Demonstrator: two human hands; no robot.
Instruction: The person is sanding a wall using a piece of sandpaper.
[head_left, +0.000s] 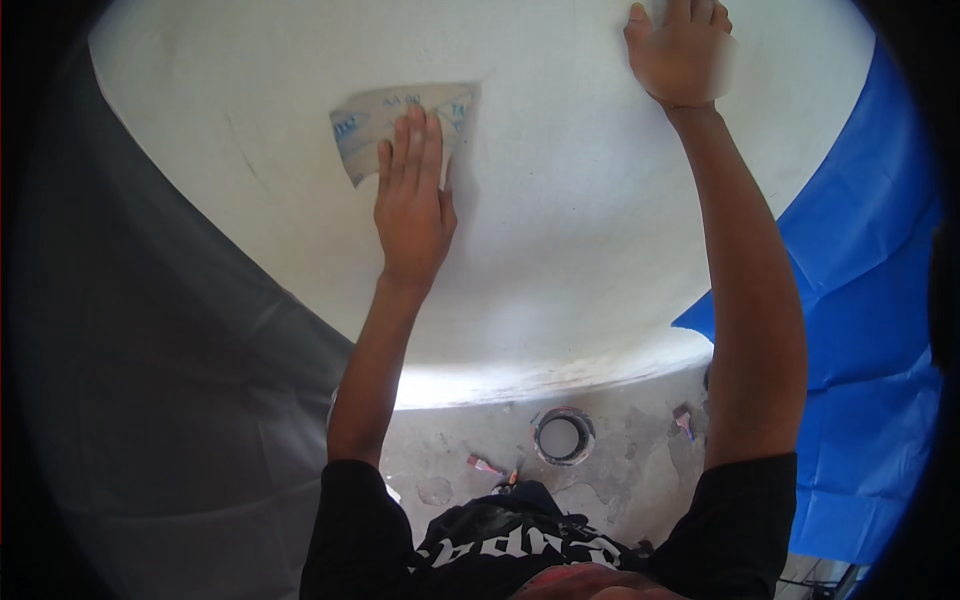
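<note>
My left hand (412, 187) lies flat, fingers extended, on a sheet of sandpaper (375, 112) with its printed backing outward. The sandpaper rests against a large, smooth, off-white curved surface (555, 225), its lower left corner bent. At the upper right, my right hand (682, 60) rests on the same surface with the fingers spread and nothing seen in it; its fingertips are partly cut off by the frame's top edge. A thin dark mark runs along the white surface left of the sandpaper.
Below, on a stained concrete floor (450, 435), stand a round container (561, 438) with grey contents and paintbrushes, one (484, 465) left of it and another (683, 422) right. Dark sheeting (225, 420) hangs at left, a blue tarpaulin (862, 375) at right.
</note>
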